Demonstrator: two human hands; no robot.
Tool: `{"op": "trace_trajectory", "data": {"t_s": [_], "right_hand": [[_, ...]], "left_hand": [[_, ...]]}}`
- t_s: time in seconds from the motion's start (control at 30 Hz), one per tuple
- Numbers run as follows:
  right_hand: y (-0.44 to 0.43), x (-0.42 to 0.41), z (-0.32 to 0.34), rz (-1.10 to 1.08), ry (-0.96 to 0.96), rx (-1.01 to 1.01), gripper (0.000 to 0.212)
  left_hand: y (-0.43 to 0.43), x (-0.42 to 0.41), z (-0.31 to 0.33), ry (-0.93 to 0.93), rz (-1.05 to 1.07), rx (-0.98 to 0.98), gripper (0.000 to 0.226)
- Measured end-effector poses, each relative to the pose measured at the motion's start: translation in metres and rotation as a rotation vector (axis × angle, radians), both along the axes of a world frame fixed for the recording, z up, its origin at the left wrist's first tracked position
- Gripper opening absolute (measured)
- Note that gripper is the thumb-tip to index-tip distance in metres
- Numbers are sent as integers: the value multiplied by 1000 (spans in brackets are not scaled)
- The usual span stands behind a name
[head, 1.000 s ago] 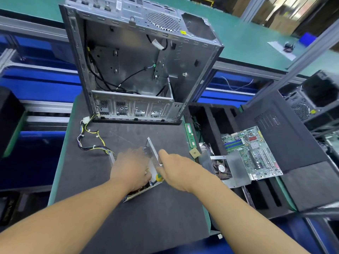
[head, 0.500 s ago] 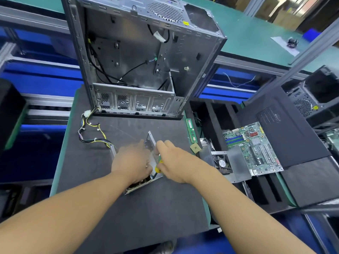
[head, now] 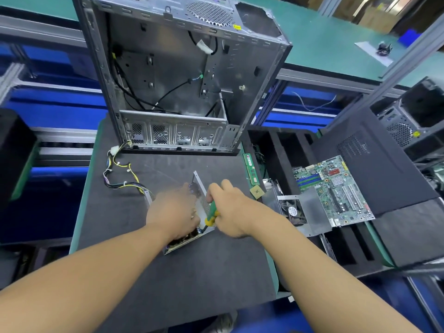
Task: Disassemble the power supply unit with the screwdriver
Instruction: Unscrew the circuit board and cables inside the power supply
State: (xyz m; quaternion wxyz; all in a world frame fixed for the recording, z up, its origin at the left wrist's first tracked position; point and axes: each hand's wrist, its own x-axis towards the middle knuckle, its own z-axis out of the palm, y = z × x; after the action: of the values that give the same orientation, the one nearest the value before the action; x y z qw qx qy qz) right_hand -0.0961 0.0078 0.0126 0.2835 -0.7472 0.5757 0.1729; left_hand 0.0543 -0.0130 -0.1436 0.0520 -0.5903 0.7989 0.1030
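At lower centre, on the table, the left hand clasps the PSU, which is likely weighty, stiff, sharp-edged metal best held by its walls, while the right hand grips the screwdriver.

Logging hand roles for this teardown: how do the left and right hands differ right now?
The left hand rests on the power supply unit with no tool; the right hand grips the green-and-yellow screwdriver. The left hand covers the unit's middle; the right hand sits beside its perforated side wall. Both meet over the same unit.
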Motion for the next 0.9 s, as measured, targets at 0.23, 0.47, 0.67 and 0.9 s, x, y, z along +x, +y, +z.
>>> {"op": "trace_trajectory", "data": {"t_s": [0.23, 0.47, 0.67, 0.9], "right_hand": [[4, 7, -5, -40, 160, -199, 37], [3, 4, -1, -27, 7, 15, 32], [13, 10, -8, 34, 200, -269, 28], [7, 5, -2, -58, -34, 0, 26]], "left_hand": [[-1, -1, -1, 15, 2, 18, 56], [-1, 0, -2, 12, 1, 4, 54], [0, 0, -2, 24, 7, 7, 53], [1, -1, -1, 9, -3, -3, 53]]}}
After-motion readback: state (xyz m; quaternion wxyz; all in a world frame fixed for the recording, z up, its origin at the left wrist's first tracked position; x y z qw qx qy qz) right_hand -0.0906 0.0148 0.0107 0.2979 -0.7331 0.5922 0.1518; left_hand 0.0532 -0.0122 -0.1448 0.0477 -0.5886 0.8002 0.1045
